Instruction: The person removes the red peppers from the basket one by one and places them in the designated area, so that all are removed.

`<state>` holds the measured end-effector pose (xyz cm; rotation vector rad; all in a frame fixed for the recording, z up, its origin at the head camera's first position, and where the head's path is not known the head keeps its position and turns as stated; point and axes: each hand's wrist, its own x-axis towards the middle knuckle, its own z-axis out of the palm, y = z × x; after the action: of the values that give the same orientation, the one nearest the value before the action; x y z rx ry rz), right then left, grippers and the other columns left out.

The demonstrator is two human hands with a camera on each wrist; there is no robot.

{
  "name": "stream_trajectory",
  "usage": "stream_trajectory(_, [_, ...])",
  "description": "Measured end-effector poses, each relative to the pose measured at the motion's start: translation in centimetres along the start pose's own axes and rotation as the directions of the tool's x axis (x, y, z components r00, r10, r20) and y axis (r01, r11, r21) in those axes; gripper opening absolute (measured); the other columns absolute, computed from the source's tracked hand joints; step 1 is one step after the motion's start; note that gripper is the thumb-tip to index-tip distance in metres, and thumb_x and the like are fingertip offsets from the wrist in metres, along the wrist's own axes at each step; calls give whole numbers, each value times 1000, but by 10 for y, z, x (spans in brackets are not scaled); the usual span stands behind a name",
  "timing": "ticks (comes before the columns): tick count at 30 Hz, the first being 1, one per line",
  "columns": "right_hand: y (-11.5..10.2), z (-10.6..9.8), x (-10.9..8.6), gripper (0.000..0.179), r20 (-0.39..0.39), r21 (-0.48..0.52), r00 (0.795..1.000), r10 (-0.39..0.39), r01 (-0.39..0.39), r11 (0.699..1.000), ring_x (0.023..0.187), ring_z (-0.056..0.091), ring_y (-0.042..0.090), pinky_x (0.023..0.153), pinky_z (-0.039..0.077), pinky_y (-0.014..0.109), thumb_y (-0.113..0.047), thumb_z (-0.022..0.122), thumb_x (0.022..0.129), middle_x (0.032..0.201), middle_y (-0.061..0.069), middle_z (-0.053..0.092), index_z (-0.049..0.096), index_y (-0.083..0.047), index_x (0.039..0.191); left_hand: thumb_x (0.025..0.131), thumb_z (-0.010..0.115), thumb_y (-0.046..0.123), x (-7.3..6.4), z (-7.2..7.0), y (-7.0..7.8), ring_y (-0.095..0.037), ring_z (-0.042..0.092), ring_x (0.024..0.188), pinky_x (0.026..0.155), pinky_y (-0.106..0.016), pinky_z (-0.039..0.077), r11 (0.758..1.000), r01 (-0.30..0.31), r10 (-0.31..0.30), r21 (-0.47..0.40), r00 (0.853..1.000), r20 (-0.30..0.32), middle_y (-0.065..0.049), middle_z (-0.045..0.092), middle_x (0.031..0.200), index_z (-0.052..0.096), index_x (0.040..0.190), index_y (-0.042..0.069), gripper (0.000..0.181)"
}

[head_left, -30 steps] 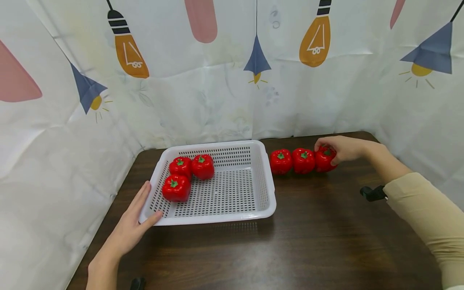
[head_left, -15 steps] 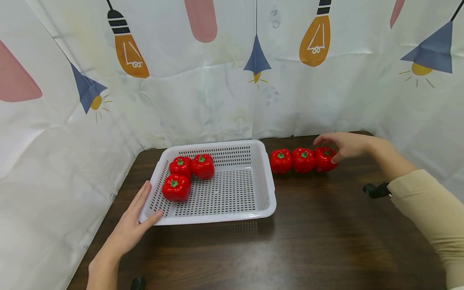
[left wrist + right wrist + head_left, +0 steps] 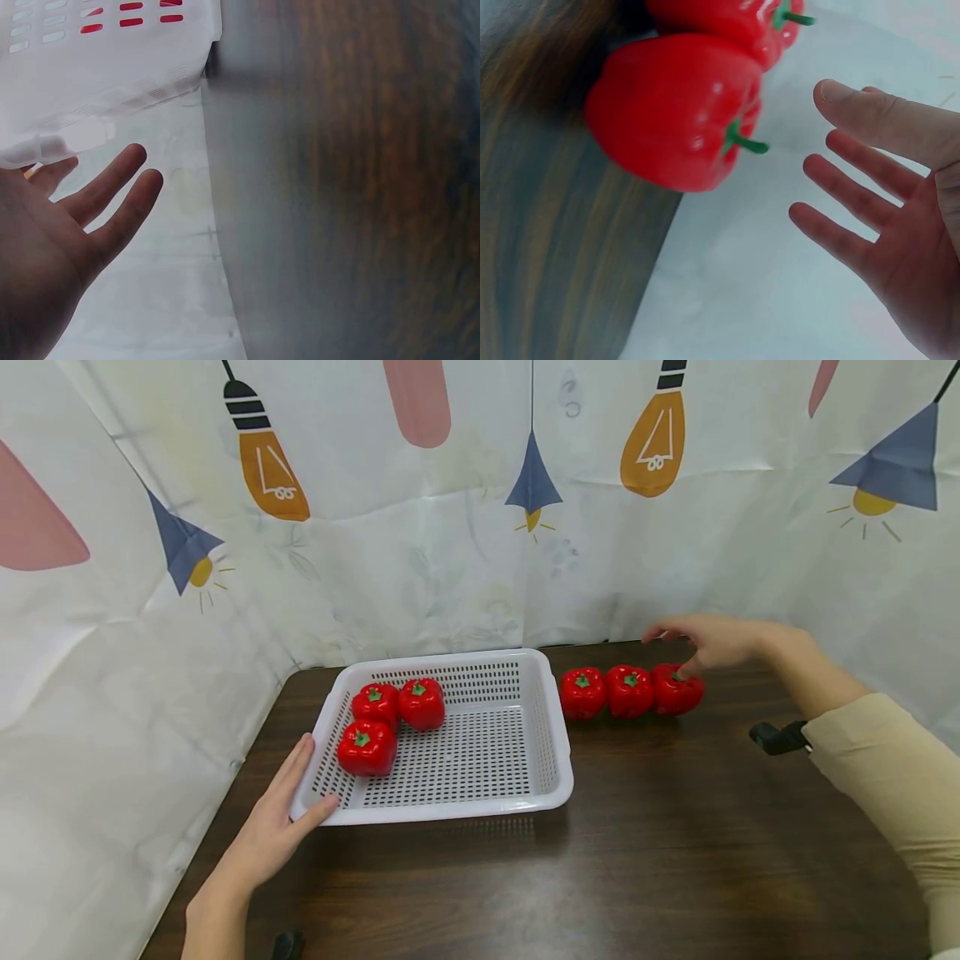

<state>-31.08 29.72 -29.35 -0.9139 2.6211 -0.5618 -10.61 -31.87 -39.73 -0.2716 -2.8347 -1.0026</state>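
My left hand (image 3: 266,827) rests with straight, spread fingers on the near left corner of a white perforated plastic basket (image 3: 450,814). In the left wrist view the basket wall (image 3: 90,90) rises beside those fingers. Three red bell peppers with green stems, one of them a front pepper (image 3: 367,748), sit in the basket's left part. Right of the basket stand three more in a row: a left pepper (image 3: 582,693), a middle pepper (image 3: 629,691) and a right pepper (image 3: 677,690). Over the right pepper hovers my right hand (image 3: 712,642), its fingers relaxed and apart from the pepper (image 3: 679,112) in the right wrist view.
The dark wooden table (image 3: 637,860) stretches in front of the basket and peppers. A white printed curtain (image 3: 450,585) hangs close behind the table and along its sides. Black wrist-worn devices show at the right sleeve (image 3: 780,737) and at the bottom left.
My right hand has let go of the right pepper and lifted up and back from it. That pepper stays at the end of the row. The left hand and the basket keep their place.
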Motion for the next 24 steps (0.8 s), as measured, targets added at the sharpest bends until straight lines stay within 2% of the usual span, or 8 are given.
stream_trajectory(5, [-16, -5, 7, 58, -11, -17, 1000, -13, 13, 1000, 133, 46, 45, 102, 42, 64, 1, 76, 88, 144, 16, 53, 54, -7, 140, 95, 71, 34, 0, -2, 1, -46, 22, 149, 103, -75, 31, 1000, -5, 5, -6, 1000, -3, -7, 10, 172, 14, 166, 20, 92])
stream_trajectory(15, [-47, -7, 29, 51, 6, -42, 998, -66, 66, 997, 132, 50, 37, 105, 42, 59, -12, 75, 93, 140, 8, 56, 54, -9, 140, 95, 72, 33, 0, 0, 1, -46, 23, 148, 103, -75, 31, 1000, -10, 10, -23, 1000, -6, -10, 12, 171, 16, 166, 19, 92])
stream_trajectory(19, [-62, -6, 42, 51, 21, -57, 993, -112, 113, 992, 131, 51, 37, 106, 42, 60, -14, 75, 94, 140, 10, 56, 54, -7, 140, 94, 73, 31, -1, 0, 1, -47, 24, 148, 102, -75, 32, 1000, -15, 15, -26, 1000, -16, -10, 13, 171, 17, 166, 19, 93])
stream_trajectory(24, [-79, -5, 57, 48, 35, -125, 985, -170, 173, 977, 127, 55, 34, 102, 46, 56, -15, 75, 94, 139, 8, 58, 57, -9, 139, 94, 73, 31, -1, 1, 1, -47, 25, 147, 102, -75, 32, 1000, -17, 16, -25, 1000, -17, -10, 13, 171, 17, 166, 18, 93])
